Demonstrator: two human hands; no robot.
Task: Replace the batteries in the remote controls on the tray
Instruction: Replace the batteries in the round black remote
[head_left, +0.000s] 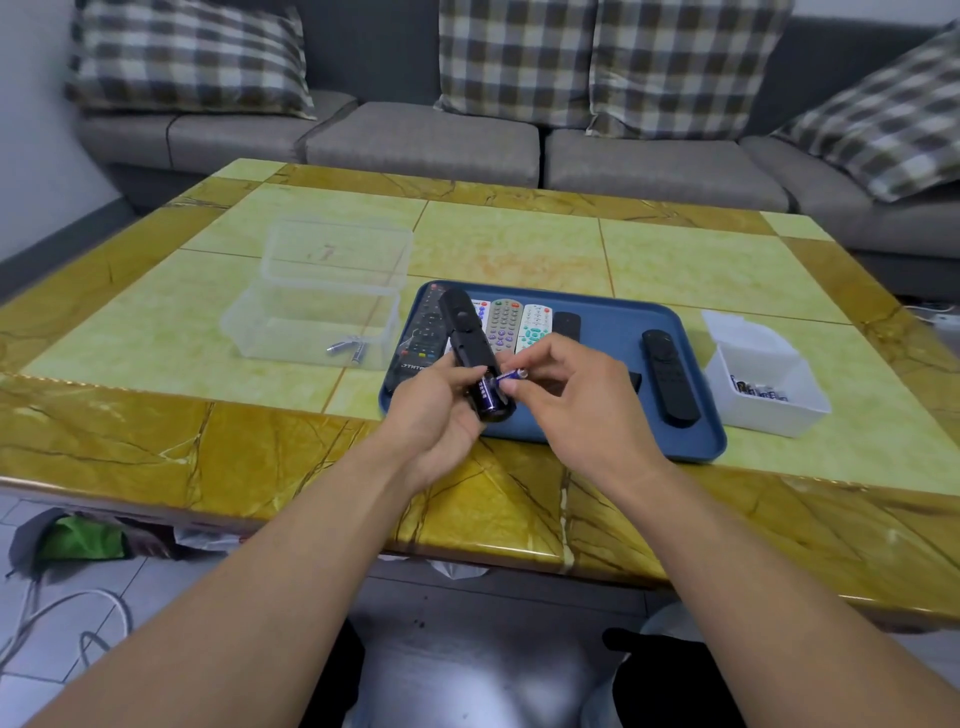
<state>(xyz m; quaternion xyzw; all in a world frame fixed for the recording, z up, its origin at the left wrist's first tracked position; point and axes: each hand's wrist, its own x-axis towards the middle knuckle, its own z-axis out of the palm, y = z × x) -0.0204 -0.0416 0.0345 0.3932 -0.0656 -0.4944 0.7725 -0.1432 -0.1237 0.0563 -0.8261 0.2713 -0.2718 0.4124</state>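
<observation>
My left hand (434, 415) grips a black remote (467, 343) held above the blue tray (613, 317), its battery bay open toward me with one purple battery (487, 396) seated in it. My right hand (576, 400) pinches a second purple battery (511, 375) by its end, right at the bay's edge. On the tray lie a large black remote (423, 332), two light remotes with coloured buttons (504, 319), a small black remote (566, 325) and another black remote (670, 376) at the right.
A clear lidded box (311, 322) left of the tray holds a few loose batteries (348, 349). A white open box (763, 379) right of the tray holds several batteries. A grey sofa with checked cushions stands behind the table. Bags and cables lie on the floor at left.
</observation>
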